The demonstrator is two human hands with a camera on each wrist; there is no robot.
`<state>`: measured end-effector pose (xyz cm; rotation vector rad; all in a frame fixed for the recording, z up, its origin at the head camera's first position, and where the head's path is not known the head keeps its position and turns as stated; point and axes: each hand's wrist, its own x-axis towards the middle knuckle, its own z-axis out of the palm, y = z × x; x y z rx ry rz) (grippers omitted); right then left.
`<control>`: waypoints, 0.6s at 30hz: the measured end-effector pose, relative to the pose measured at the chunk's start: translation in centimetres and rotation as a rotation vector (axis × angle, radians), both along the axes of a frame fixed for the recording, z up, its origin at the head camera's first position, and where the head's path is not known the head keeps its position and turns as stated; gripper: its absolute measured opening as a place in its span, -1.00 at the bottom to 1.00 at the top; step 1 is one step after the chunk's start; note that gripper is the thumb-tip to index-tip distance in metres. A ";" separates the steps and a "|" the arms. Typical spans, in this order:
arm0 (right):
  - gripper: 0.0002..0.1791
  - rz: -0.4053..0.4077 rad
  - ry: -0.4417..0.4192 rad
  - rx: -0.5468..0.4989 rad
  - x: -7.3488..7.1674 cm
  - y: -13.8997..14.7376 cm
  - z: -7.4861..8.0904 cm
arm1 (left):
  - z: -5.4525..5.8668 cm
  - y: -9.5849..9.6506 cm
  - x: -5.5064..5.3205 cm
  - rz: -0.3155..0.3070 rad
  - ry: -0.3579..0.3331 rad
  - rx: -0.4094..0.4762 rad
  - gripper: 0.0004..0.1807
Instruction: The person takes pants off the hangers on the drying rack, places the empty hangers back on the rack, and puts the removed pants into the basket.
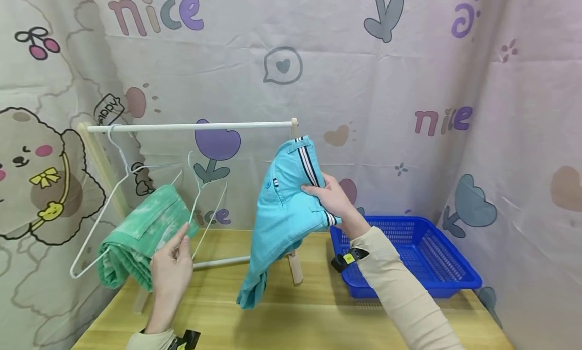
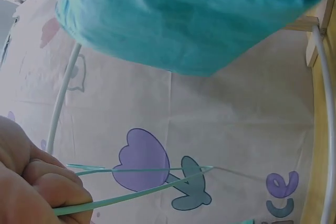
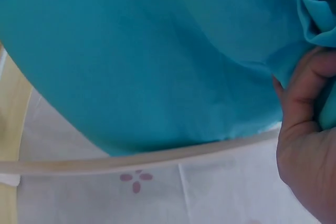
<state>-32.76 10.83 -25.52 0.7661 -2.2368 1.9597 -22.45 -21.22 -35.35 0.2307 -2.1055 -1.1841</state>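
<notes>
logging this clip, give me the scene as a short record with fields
left grip: pinches a pale thin-wire hanger
right grip: holds a turquoise cloth garment with striped trim
white horizontal rail: bears a second pale wire hanger
on second hanger: folded mottled-green cloth
rectangular blue plastic basket: right side, on the yellowish wooden table

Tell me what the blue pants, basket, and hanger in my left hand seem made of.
Blue pants: soft matte cloth, perhaps cotton, judging by folds and seams. Basket: probably molded plastic, faintly glossy, with slotted walls. Hanger: thin, smooth and pale, maybe plastic-coated wire, but I can't be sure.
</notes>
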 end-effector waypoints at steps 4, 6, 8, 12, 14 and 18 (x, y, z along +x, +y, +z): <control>-0.47 0.049 -0.116 -0.081 0.4 1.2 -0.5 | 0.3 0.0 0.2 0.006 0.010 0.003 -0.60; -0.46 0.054 -0.146 -0.092 0.5 1.7 -0.6 | 0.5 -0.1 0.3 0.014 0.015 0.013 -0.60; -0.45 0.060 -0.170 -0.094 0.5 2.2 -0.6 | 0.6 -0.1 0.4 0.019 0.021 0.019 -0.60; -0.45 0.056 -0.180 -0.056 0.5 3.3 -0.4 | 0.7 -0.1 0.5 0.008 0.029 0.018 -0.60; -0.45 0.047 -0.183 -0.039 0.6 3.8 -0.3 | 0.7 -0.1 0.5 0.002 0.031 0.018 -0.60; -0.43 0.030 -0.209 -0.025 0.9 5.1 0.0 | 0.7 -0.1 0.6 -0.002 0.028 0.029 -0.60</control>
